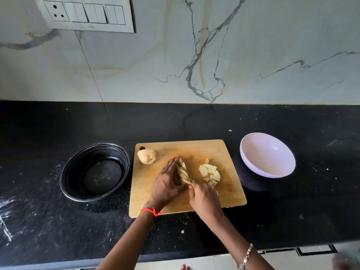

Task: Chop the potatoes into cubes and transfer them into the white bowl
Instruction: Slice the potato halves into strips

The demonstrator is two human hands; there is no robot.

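Note:
A wooden cutting board (224,193) lies on the black counter. At its centre my left hand (167,182) holds a stack of potato slices (182,175) in place, fingers curled over them. My right hand (202,199) grips a knife (187,171) whose blade stands against the slices. A pile of cut potato cubes (210,173) lies just right of the blade. One whole potato (147,156) rests at the board's far left corner. The white bowl (267,154), tilted and with nothing inside, stands right of the board.
A black round container (95,171) sits left of the board. The marble backsplash rises behind the counter, with a switch panel (85,13) at top left. The counter's front edge runs near the bottom of the view.

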